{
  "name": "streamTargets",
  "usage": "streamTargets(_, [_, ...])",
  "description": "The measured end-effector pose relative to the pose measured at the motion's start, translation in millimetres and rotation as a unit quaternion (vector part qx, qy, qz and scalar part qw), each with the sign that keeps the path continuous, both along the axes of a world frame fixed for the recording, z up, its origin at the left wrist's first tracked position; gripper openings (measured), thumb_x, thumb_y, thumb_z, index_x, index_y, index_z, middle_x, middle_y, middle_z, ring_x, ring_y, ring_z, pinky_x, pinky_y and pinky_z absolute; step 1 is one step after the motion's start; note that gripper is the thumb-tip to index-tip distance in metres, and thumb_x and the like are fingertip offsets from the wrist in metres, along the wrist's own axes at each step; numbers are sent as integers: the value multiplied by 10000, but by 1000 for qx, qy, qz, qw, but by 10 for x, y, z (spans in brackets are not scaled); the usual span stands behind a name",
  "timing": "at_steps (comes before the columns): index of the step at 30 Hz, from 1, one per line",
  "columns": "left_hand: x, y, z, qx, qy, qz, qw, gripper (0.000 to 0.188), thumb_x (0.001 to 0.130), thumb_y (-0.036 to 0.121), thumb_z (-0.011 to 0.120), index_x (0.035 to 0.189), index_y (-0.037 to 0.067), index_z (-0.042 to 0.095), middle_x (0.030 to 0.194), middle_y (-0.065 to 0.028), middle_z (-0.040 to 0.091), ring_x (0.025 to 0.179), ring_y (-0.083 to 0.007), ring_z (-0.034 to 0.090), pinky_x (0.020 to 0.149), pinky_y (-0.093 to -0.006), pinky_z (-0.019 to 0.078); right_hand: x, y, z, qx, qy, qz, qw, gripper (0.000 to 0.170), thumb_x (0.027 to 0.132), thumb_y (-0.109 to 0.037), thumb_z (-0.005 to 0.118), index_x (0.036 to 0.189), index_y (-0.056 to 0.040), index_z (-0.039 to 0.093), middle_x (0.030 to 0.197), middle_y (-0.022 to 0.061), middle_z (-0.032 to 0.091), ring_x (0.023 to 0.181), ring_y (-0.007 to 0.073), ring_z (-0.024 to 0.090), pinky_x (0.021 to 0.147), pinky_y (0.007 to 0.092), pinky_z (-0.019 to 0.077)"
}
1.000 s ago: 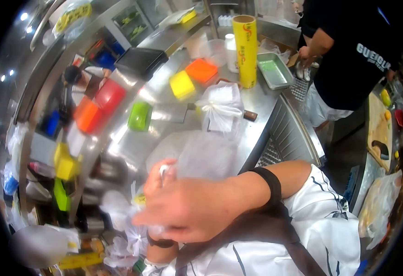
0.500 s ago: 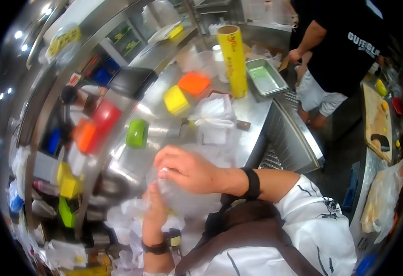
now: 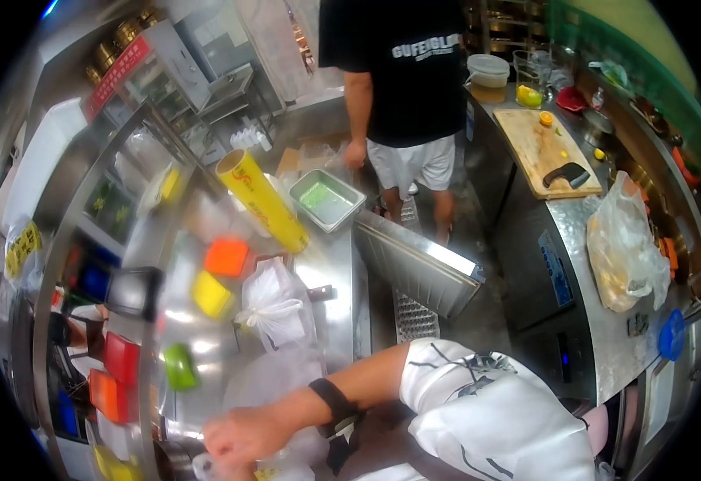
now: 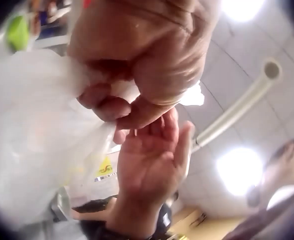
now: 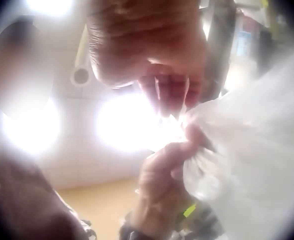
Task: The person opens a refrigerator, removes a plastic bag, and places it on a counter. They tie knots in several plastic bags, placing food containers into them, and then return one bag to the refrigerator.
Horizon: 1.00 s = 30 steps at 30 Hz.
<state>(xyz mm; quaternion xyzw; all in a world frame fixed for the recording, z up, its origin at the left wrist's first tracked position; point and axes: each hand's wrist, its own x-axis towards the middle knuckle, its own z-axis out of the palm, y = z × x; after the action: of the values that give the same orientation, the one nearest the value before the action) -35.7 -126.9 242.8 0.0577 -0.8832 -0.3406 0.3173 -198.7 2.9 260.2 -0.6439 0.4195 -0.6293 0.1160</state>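
In the left wrist view my left hand [image 4: 142,65] pinches the gathered top of a translucent white plastic bag [image 4: 32,130] between thumb and curled fingers. My right hand [image 4: 152,160] is just beyond it, palm showing, fingers fairly straight and thumb apart. The right wrist view shows the right hand [image 5: 152,55] above the bag's neck, with thin white strips of plastic by its fingers. Below, the left hand [image 5: 159,172] grips the bag [image 5: 257,135]. In the head view the right hand [image 3: 242,437] is blurred and covers the left. The bag's contents are hidden.
A knotted white bag [image 3: 274,309] and a knife handle [image 3: 322,293] lie on the steel counter. Behind them stand a yellow film roll [image 3: 262,200] and a metal tray [image 3: 326,200]. A refrigerator door [image 3: 418,264] hangs open. A person in black [image 3: 398,72] stands ahead.
The head view has swung right, bringing in more of the cutting board and right-hand counter. Both hands have sunk toward the lower edge of that view, and the left hand is now hidden there.
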Motion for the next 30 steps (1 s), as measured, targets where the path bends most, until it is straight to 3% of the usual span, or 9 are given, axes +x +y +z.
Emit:
streamTargets(4, [-138, 0, 67, -246, 47, -23, 968, 313, 769, 100, 678, 1064, 0, 651, 957, -175, 666, 847, -348, 634, 739, -434, 510, -182, -551, -443, 90, -77, 22, 993, 247, 926, -226, 537, 1030, -19, 621, 1075, 135, 626, 995, 274, 585, 917, 379, 467])
streamTargets(8, [-194, -44, -4, -277, 32, -37, 960, 405, 722, 12, 708, 1121, -25, 655, 1000, -189, 685, 899, -374, 655, 795, -421, 533, -371, -727, -645, 240, -137, 252, 927, 377, 972, -250, 490, 1278, -34, 532, 1224, 100, 589, 1099, 220, 545, 932, 373, 463])
streamTargets(12, [-186, 104, -116, -145, 58, 14, 988, 304, 761, -44, 645, 1063, -33, 676, 1035, -196, 671, 937, -346, 643, 831, -415, 527, -329, -451, -373, 307, -311, 344, 831, 365, 955, -271, 542, 1228, -32, 580, 1136, 63, 608, 1004, 208, 574, 859, 327, 494])
streamTargets(16, [-108, -12, -313, 49, -44, 93, 993, 383, 857, -8, 537, 1229, -92, 565, 1270, -261, 550, 1146, -358, 553, 981, -430, 464, -441, -527, -534, 360, -255, 346, 828, 336, 935, -291, 582, 1132, -21, 615, 1062, 29, 578, 890, 165, 572, 737, 313, 506])
streamTargets(19, [-97, -66, -144, 266, -67, -82, 958, 498, 934, 76, 420, 1377, -145, 358, 1442, -283, 375, 1306, -385, 407, 1097, -450, 359, -480, -526, -539, 358, -151, 250, 887, 241, 898, -210, 630, 1054, -27, 636, 955, 42, 649, 887, 151, 609, 671, 331, 513])
streamTargets(25, [-107, -442, -782, 223, -153, 17, 963, 539, 958, 233, 391, 1347, -140, 399, 1435, -280, 391, 1320, -364, 401, 1144, -497, 246, -482, -558, -699, 80, 173, -105, 976, 219, 899, -245, 592, 867, -30, 614, 752, 114, 550, 758, 284, 588, 607, 421, 441])
streamTargets(26, [-168, -580, -953, -69, 11, 28, 997, 471, 846, 227, 535, 1244, -25, 540, 1264, -198, 520, 1104, -317, 509, 947, -440, 367, -501, -435, -596, 91, 203, -108, 969, 242, 915, -256, 571, 834, -31, 607, 751, 144, 561, 752, 323, 582, 599, 440, 440])
streamTargets(27, [-165, -675, -1195, -359, 158, 40, 919, 428, 734, 220, 679, 1141, 90, 681, 1093, -116, 649, 887, -270, 617, 751, -384, 488, -494, -331, -509, 99, 229, -101, 963, 273, 931, -267, 550, 800, -33, 600, 750, 174, 572, 746, 362, 576, 590, 459, 439])
streamTargets(30, [-265, -629, -1219, -404, 190, 75, 892, 463, 625, 96, 705, 1086, 55, 709, 1052, -96, 681, 948, -266, 643, 779, -396, 492, -549, -298, -620, 221, 198, -6, 955, 414, 926, -441, 543, 807, -57, 643, 755, 184, 639, 688, 395, 586, 615, 457, 462])
